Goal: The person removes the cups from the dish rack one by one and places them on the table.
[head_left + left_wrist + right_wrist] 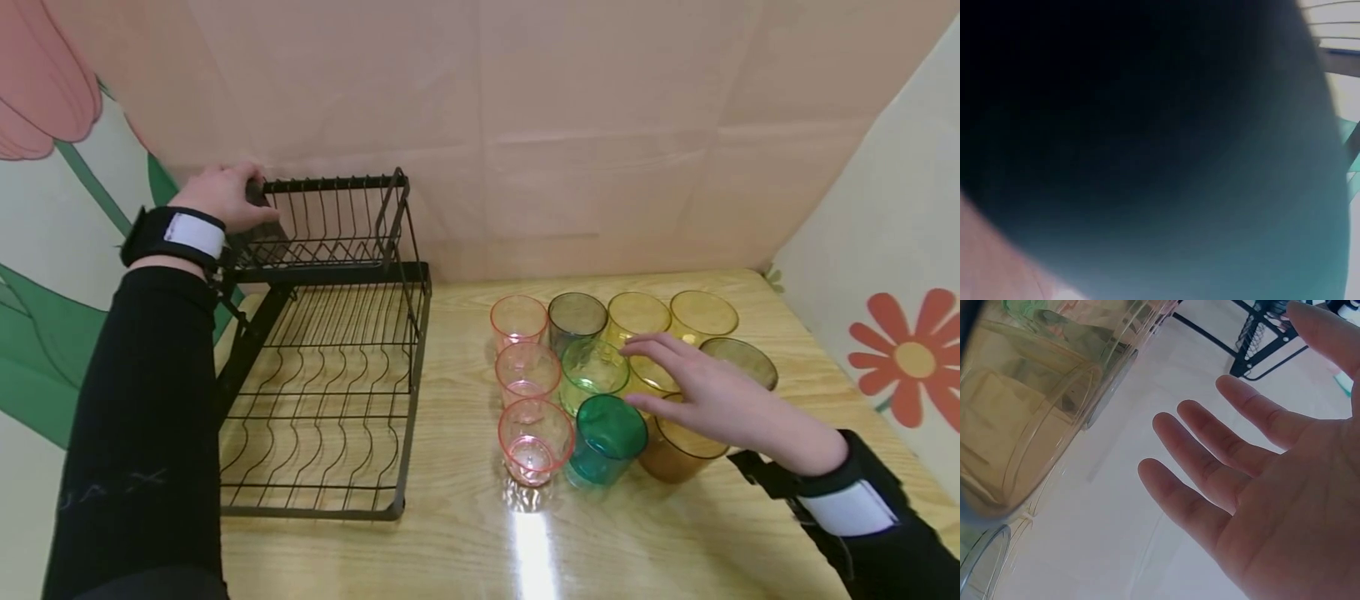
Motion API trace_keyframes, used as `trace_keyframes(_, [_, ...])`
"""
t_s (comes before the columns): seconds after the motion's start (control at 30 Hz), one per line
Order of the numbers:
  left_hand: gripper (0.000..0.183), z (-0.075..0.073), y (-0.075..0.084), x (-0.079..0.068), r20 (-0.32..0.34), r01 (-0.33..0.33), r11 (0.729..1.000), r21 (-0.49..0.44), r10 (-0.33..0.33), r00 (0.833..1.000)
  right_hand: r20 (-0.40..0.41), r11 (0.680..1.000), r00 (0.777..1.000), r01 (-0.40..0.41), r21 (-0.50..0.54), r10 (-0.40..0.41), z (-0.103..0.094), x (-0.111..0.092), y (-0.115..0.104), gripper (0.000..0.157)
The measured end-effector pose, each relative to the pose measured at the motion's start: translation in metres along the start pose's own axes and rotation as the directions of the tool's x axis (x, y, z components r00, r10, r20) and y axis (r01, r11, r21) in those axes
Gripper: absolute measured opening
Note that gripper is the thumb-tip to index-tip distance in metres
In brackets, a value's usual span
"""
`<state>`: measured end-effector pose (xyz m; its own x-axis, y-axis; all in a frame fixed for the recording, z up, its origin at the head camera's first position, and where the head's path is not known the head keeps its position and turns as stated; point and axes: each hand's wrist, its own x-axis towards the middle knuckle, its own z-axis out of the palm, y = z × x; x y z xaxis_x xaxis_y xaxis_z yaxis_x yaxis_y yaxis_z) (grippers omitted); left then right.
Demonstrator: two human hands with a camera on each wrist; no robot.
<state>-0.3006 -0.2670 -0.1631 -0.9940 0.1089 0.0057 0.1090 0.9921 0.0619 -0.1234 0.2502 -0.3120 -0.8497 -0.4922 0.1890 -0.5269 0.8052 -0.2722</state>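
Note:
At the upper tier's left end of the black dish rack (330,273), my left hand (221,198) grips a dark, see-through glass (264,243), partly hidden by the fingers. That glass fills most of the left wrist view as a blurred dark shape. My right hand (701,392) hovers above the coloured glasses, fingers spread and palm down, holding nothing. Below and around it stand a teal glass (609,433), a light green glass (594,371), an amber glass (678,454) and several yellow ones. The right wrist view shows its bare palm (1297,500).
Pink-rimmed glasses (536,437) form the left column of the group, with a grey glass (577,321) at the back. The wooden table (465,533) meets a pink-covered wall (600,167) behind. A wall with a red flower stands at right.

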Motion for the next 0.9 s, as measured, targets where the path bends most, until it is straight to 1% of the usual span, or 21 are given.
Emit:
trace_keyframes(0.17, [0.06, -0.008, -0.002, -0.003, -0.032, -0.044, 0.999, -0.018, 0.044, 0.999, -0.001, 1.0, 1.0, -0.008, 0.008, 0.008, 0.0, 0.0, 0.0, 0.054])
trace_keyframes(0.3, [0.056, -0.022, 0.0, -0.008, -0.071, -0.074, 0.997, -0.013, 0.073, 0.995, -0.005, 1.0, 1.0, -0.01, 0.004, 0.01, 0.002, -0.001, 0.001, 0.054])
trace_keyframes(0.4, [0.055, -0.032, 0.002, -0.013, -0.103, -0.09, 0.996, -0.006, 0.089, 0.991, -0.012, 1.0, 1.0, 0.005, 0.007, -0.005, 0.005, -0.001, 0.003, 0.054])
trace_keyframes(0.53, [0.057, -0.042, 0.008, -0.017, -0.138, -0.109, 0.994, 0.014, 0.11, 0.984, -0.027, 1.0, 0.999, 0.026, 0.012, -0.026, 0.008, -0.001, 0.005, 0.052])
trace_keyframes(0.77, [0.059, -0.053, 0.018, -0.024, -0.142, -0.111, 0.993, 0.05, 0.117, 0.983, -0.037, 1.0, 0.999, 0.027, 0.012, -0.026, 0.009, -0.001, 0.006, 0.052])
trace_keyframes(0.9, [0.059, -0.055, 0.026, -0.028, -0.144, -0.142, 0.989, 0.037, 0.145, 0.979, -0.032, 1.0, 0.999, 0.026, 0.018, -0.025, 0.009, 0.0, 0.005, 0.052])
